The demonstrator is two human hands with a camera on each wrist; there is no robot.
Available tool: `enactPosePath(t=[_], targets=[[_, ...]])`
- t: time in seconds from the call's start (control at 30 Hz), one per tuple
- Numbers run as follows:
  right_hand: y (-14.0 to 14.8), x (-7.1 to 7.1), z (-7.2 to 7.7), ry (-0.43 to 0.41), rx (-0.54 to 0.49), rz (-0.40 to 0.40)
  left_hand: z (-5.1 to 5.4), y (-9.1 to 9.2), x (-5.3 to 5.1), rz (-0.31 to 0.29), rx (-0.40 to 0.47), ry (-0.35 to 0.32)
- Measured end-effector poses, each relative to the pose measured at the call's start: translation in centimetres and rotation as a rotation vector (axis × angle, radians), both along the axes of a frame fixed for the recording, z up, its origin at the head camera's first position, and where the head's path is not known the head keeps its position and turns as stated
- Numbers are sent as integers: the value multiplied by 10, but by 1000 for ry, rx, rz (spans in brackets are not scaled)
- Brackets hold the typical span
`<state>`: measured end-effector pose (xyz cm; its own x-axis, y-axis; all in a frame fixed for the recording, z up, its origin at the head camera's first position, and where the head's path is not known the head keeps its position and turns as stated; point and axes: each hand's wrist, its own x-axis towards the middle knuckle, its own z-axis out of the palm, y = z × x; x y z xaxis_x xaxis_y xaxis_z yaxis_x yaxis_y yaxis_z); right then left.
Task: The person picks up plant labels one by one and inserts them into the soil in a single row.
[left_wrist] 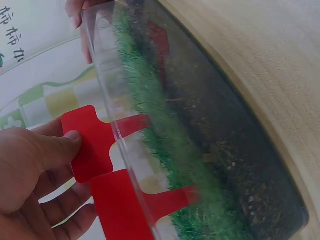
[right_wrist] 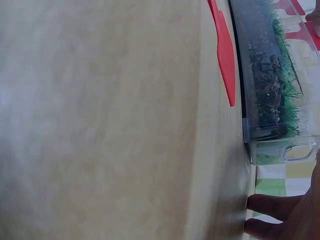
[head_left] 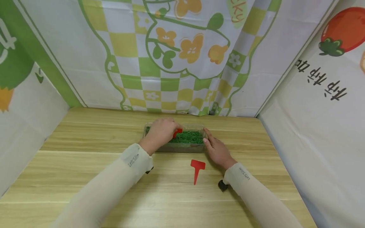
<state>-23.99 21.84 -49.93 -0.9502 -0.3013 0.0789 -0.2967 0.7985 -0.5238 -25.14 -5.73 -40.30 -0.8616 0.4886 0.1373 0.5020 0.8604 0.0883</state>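
Observation:
My left hand (head_left: 161,134) pinches a red T-shaped plant label (left_wrist: 90,145) by its broad head, its stem pointing down into green artificial-looking grass (head_left: 189,137). A second red label (left_wrist: 120,207) stands beside it in the same box, hidden by the hand in the head view. The clear plastic box (head_left: 182,148) holds dark soil under the grass. At the box's right end, my right hand (head_left: 218,152) rests with extended fingers against the wall. Another red plant label (head_left: 197,167) lies flat on the table in front of the box, between my forearms.
The box stands on a wood-grain table (head_left: 94,177), near its back edge. A patterned curtain (head_left: 176,79) hangs behind, with printed fabric walls (head_left: 319,110) at both sides. Each wrist wears a dark camera, such as the black one (head_left: 223,185) under the right sleeve.

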Motion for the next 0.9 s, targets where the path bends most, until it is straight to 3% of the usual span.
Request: enactPosePath(t=[0.47,0.9], targets=[[0,1,3,-13,9,-4,-8,2,-3,-1,3,38],[-1,1,2,-8,-1,-5,-12,1,-5,17,-20,-6]])
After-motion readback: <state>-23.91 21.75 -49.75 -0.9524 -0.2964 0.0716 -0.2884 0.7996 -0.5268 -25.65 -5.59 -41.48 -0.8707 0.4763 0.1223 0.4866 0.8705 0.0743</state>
